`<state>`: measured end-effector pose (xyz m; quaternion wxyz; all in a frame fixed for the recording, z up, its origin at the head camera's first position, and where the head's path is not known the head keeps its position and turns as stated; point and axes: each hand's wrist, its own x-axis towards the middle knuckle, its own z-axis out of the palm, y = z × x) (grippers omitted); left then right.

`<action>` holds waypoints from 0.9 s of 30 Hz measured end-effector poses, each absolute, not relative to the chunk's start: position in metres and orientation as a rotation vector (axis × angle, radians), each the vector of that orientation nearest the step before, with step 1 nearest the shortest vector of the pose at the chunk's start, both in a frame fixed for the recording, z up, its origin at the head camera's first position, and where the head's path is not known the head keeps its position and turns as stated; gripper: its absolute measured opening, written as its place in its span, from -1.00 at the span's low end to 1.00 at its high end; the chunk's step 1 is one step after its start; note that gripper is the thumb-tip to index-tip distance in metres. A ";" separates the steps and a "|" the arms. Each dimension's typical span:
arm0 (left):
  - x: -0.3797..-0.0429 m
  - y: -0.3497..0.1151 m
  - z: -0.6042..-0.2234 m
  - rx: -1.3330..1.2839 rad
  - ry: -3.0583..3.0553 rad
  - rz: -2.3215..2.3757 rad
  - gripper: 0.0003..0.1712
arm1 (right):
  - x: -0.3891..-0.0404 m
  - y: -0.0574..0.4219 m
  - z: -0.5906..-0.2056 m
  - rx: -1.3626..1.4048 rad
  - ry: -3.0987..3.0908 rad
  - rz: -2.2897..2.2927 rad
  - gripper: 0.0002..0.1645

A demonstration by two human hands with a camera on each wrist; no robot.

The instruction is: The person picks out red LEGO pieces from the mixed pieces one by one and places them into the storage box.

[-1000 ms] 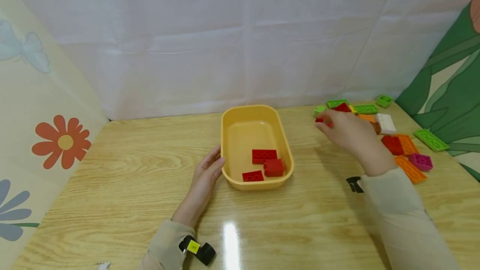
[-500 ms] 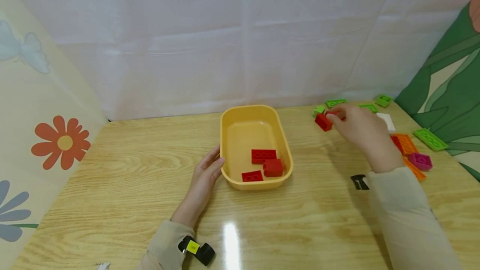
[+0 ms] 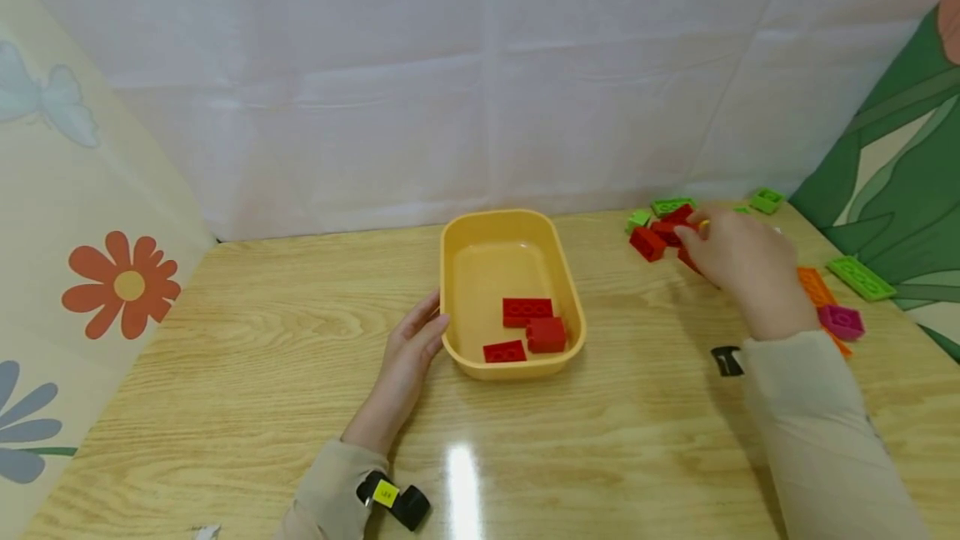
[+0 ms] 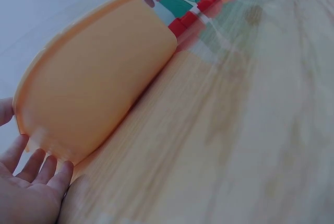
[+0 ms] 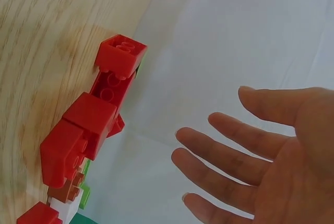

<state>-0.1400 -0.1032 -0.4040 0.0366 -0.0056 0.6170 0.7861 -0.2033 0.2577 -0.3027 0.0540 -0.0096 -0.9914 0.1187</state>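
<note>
In the head view, a yellow plastic bin [image 3: 495, 265] holds red toy bricks [image 3: 546, 335] at its near end. My left hand [image 3: 405, 361] rests against the bin's left side; in the left wrist view its outstretched fingers [image 4: 46, 169] touch the outer wall. My right hand [image 3: 742, 261] hovers over a pile of red bricks [image 3: 647, 244] at the back right, covering part of it. From the right wrist, this hand [image 5: 271, 166] appears with spread fingers and nothing in them. Beside it, several red bricks [image 5: 91, 119] stand close together, with a brown brick [image 5: 63, 191] behind.
Green bricks [image 3: 861, 278], an orange brick [image 3: 816, 286] and a magenta brick [image 3: 842, 322] lie on the right of the wooden table [image 3: 300, 340]. A white cloth [image 3: 337, 107] hangs along the back edge. Painted panels stand at both sides.
My right hand has moved rightward over the pile, away from the red brick by its fingertips a second ago. That brick now lies uncovered. The left hand and the bin have stayed put.
</note>
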 end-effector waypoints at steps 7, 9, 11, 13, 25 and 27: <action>-0.141 -0.104 -0.403 -0.018 1.901 2.410 -0.40 | -0.207 0.266 -0.304 -0.072 -3.049 0.359 -0.31; -0.141 -0.104 -0.403 -0.019 1.903 2.408 -0.40 | -0.207 0.269 -0.305 -0.089 -3.069 0.358 -0.30; -0.141 -0.103 -0.403 -0.027 1.906 2.404 -0.40 | -0.207 0.272 -0.305 -0.095 -3.088 0.359 -0.30; -0.141 -0.103 -0.403 -0.028 1.906 2.402 -0.40 | -0.207 0.275 -0.306 -0.100 -3.101 0.362 -0.32; -0.141 -0.102 -0.403 -0.017 1.895 2.406 -0.40 | -0.208 0.289 -0.312 -0.098 -3.141 0.348 -0.37; -0.141 -0.102 -0.403 -0.023 1.900 2.401 -0.40 | -0.209 0.291 -0.314 -0.101 -3.151 0.352 -0.37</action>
